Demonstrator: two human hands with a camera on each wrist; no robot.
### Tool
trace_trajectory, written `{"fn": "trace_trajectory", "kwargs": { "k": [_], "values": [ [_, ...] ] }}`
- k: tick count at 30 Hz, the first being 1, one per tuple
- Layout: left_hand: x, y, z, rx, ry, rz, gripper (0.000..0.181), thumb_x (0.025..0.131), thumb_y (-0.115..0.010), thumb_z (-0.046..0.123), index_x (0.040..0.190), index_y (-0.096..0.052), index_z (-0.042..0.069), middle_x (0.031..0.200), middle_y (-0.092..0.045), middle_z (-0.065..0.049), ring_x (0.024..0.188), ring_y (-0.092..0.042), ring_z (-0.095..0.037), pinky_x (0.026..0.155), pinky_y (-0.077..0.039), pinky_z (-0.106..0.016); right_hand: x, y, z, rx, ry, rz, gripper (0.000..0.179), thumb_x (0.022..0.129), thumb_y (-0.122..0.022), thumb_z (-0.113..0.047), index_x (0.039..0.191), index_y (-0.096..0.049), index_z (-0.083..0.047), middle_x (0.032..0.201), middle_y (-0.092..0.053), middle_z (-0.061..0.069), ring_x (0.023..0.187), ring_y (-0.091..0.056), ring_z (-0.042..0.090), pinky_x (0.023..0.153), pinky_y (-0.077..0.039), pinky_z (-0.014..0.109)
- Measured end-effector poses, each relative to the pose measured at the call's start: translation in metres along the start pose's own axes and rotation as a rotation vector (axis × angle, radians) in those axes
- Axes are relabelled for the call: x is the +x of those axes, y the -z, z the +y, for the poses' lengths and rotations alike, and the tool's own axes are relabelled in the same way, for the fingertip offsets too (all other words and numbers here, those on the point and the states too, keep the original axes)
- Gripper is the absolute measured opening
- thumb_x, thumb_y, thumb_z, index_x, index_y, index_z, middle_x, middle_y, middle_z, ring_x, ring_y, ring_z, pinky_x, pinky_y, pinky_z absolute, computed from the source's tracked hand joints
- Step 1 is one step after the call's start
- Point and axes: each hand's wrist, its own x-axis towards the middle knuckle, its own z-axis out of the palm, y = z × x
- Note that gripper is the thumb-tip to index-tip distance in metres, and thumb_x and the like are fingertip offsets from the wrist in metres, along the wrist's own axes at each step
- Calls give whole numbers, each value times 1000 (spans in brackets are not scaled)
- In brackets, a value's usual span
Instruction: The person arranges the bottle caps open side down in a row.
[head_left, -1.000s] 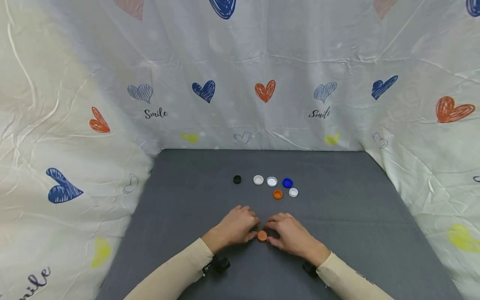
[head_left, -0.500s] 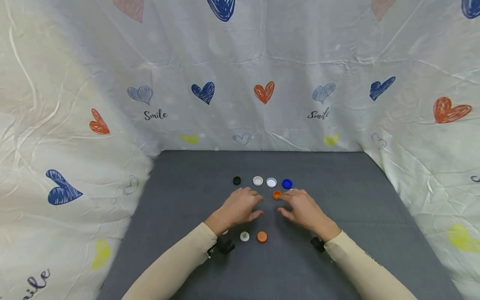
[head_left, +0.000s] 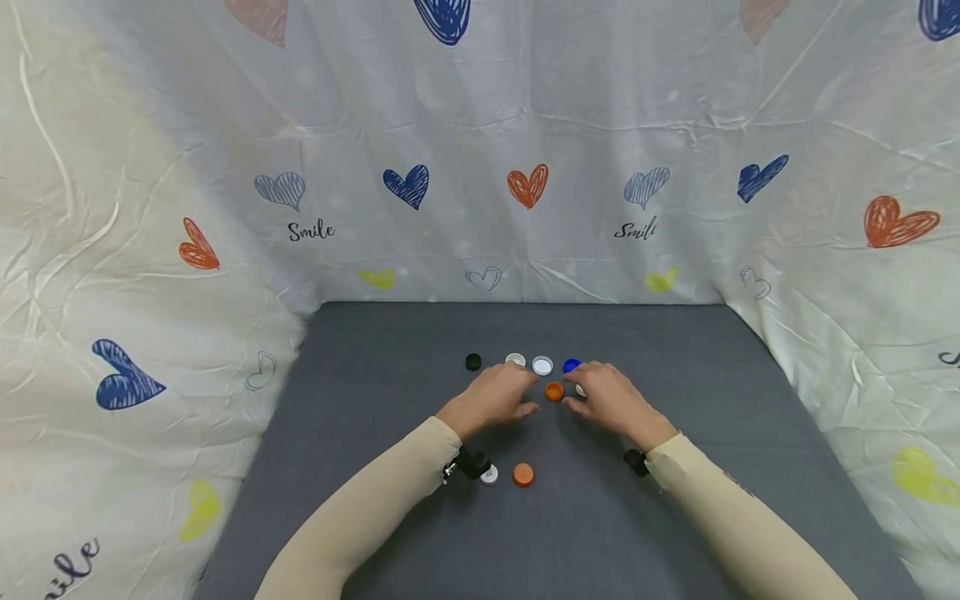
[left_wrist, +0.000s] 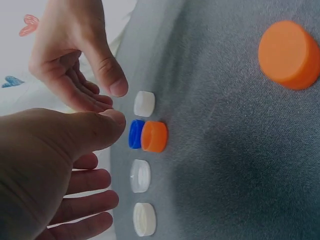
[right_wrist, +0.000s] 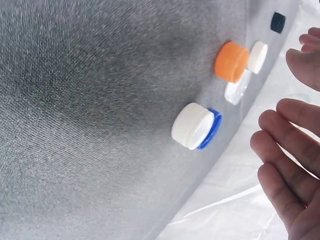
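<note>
Both hands hover over a group of bottle caps and hold nothing. My left hand point(head_left: 498, 396) is beside the far orange cap point(head_left: 554, 392), fingers loosely extended and thumb apart. To that cap's right is my right hand point(head_left: 611, 396), its fingers spread in the right wrist view. A blue cap point(head_left: 572, 365) and a small white cap point(right_wrist: 192, 126) lie by the right fingertips, partly covered in the head view. Beyond the left hand are a white cap point(head_left: 515, 359) and a clear-looking whitish cap point(head_left: 542, 366). The far caps mostly lie hollow side up.
A black cap point(head_left: 473, 362) lies at the far left of the group. Nearer on the grey-covered table point(head_left: 675, 533) are another orange cap point(head_left: 523, 475) and a white cap point(head_left: 489, 475), the latter partly behind the left wrist's camera. A heart-printed curtain point(head_left: 450, 125) surrounds the table.
Both hands have moved forward from the near orange cap, which stays on the table, to the far group. The near white cap has come into view under the left arm.
</note>
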Motion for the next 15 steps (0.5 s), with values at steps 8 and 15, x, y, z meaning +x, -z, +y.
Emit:
{"fn": "trace_trajectory", "kwargs": {
  "k": [8, 15],
  "values": [
    [19, -14, -1, -61, 9, -31, 36, 89, -77, 39, 113, -72, 14, 72, -58, 6, 61, -53, -8, 53, -41, -27, 7, -14, 10, -31, 17, 11, 32, 82, -84, -21, 107, -76, -4, 101, -74, 11, 91, -69, 29, 86, -55, 49],
    [30, -26, 1, -61, 57, -38, 24, 90, -76, 38, 99, -72, 16, 72, -58, 4, 63, -54, -11, 53, -43, -29, 11, -23, 11, -24, -2, 16, 22, 80, -85, -19, 96, -77, -5, 86, -72, 9, 77, -67, 27, 80, -55, 49]
  ]
}}
